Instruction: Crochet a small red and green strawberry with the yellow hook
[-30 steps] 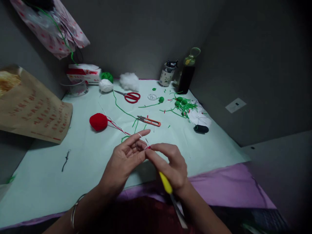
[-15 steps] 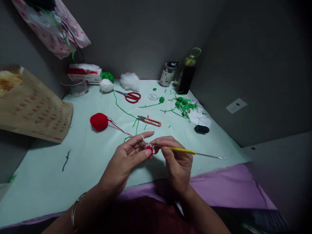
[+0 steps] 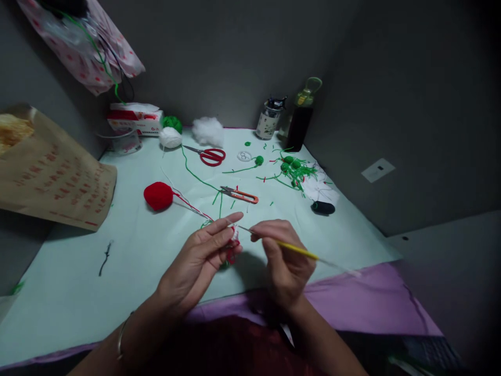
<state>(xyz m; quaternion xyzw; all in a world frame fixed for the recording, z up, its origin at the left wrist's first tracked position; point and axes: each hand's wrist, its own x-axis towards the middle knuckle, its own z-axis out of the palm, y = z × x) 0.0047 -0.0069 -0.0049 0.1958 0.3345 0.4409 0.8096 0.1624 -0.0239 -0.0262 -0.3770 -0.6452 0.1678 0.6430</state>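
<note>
My left hand (image 3: 198,253) and right hand (image 3: 289,269) sit nearer me than the orange-handled metal snips (image 3: 237,193); the round red yarn ball (image 3: 158,196) lies left of the snips. My right fingers grip the slim yellow-handled metal hook (image 3: 298,250). This side of the snips, my left fingers pinch the small red-and-white crocheted piece (image 3: 235,234), just turned edge-on, apparently offering its white rim to the hook.

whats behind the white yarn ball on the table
A green yarn ball shows above and behind the white yarn ball, which covers its lower part. Whatever lies on the table directly behind the white one is hidden.
</note>
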